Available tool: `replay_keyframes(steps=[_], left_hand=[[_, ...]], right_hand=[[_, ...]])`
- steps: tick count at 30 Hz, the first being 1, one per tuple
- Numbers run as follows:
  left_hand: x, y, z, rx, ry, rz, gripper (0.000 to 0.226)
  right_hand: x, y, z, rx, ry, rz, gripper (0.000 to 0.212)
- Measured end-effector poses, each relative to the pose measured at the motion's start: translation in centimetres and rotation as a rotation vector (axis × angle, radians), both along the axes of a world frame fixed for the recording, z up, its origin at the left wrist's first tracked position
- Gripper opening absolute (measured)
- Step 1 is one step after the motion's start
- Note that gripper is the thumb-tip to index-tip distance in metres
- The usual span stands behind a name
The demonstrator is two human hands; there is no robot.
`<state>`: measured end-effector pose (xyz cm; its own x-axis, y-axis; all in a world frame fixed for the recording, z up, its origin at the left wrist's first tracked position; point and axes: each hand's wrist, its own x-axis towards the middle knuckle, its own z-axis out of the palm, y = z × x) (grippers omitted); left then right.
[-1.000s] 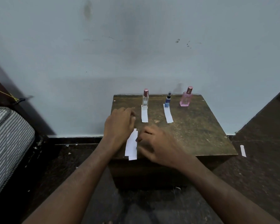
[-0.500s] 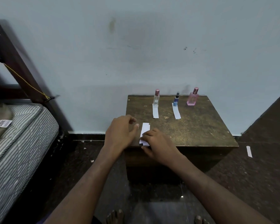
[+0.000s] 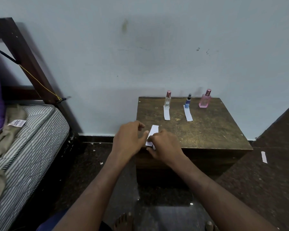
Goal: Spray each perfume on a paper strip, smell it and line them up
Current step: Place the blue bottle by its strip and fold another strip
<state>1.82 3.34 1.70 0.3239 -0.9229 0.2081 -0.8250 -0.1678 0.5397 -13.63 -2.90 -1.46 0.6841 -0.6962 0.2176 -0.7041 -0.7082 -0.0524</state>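
At the near left corner of the worn brown wooden table, the right hand pinches a small stack of thin white paper strips while the left hand rests beside it, fingers loosely spread, gripping nothing. The strips look light and floppy — best peeled off singly by an end. Along the back edge stand a clear glass bottle, a small blue bottle and a pink bottle — the pink one looks tinted or full, but fill levels are too small to tell.

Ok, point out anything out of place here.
One paper strip lies on the floor right of the wooden table, away from the others. The pink bottle has no strip in front, unlike the other two.
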Motion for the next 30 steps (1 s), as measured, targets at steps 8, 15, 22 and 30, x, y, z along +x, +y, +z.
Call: replay_keyframes(steps=[8, 15, 22, 30], left_hand=[[1.5, -1.9, -0.2, 0.049, -0.016, 0.016, 0.021], [2.3, -2.1, -0.9, 0.062, -0.026, 0.024, 0.027], [1.7, -2.6, -1.3, 0.112, -0.078, 0.003, 0.027], [-2.6, -2.5, -2.5, 0.166, -0.27, -0.091, 0.043]], right_hand=[[-0.7, -0.7, 0.0, 0.012, -0.044, 0.051, 0.028], [-0.5, -0.5, -0.8, -0.032, -0.015, 0.075, 0.023], [-0.7, -1.5, -0.2, 0.093, -0.312, -0.066, 0.018], [-3.4, -3.8, 1.1, 0.086, -0.605, -0.147, 0.016]])
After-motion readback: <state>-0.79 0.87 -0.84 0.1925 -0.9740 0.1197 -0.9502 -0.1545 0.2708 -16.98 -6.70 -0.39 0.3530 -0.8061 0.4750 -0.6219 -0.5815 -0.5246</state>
